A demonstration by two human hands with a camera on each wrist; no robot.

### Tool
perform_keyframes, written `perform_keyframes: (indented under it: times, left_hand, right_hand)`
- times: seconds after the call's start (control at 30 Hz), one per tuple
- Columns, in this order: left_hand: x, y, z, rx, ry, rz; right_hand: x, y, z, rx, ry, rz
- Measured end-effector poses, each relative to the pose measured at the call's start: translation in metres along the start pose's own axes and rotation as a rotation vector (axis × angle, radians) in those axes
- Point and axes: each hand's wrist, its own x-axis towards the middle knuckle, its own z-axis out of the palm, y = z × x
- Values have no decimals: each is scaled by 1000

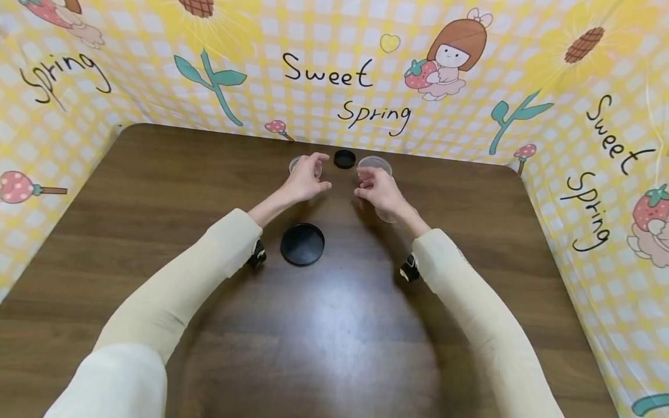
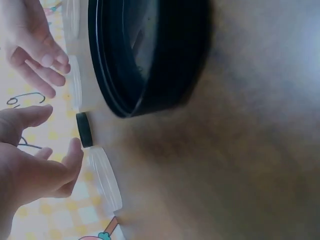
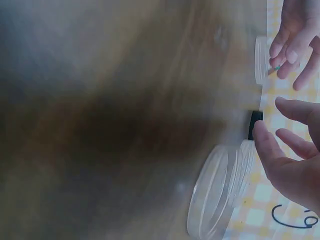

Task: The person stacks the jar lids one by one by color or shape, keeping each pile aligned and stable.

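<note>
My left hand [image 1: 308,179] hovers over the far part of the table, fingers loosely bent and holding nothing. Beneath it, partly covered, lies a clear round dish [image 1: 293,167]. Opposite is my right hand [image 1: 382,190], also free, thumb and fingers apart. Just beyond its fingers sits a second clear dish [image 1: 377,162]; a third clear dish [image 3: 205,197] is nearer me, mostly hidden under the right hand in the head view. Between and beyond the hands stands a small black round lid-like piece [image 1: 345,159]. A larger black round one [image 1: 302,245] lies nearer me, hollow side up.
The brown wooden table [image 1: 334,325] has a patterned yellow-check cloth [image 1: 324,93] rising along its back and sides. Dark wrist straps [image 1: 410,268] hang below both sleeves. The far dishes stand close to the cloth.
</note>
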Motion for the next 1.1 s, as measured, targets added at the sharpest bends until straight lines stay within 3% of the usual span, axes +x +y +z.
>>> perform_keyframes:
  times: [0.47,0.77,1.1]
  left_hand:
    - [49,5,2,-26,-2,-42]
    - [71,12,9,135,-10,-48]
    - [95,12,10,252,-124,-128]
  right_hand:
    - [55,10,-13,32,130,25]
    - [68,12,-15,-18,108,0]
    - [85,12,-14,-14,47,15]
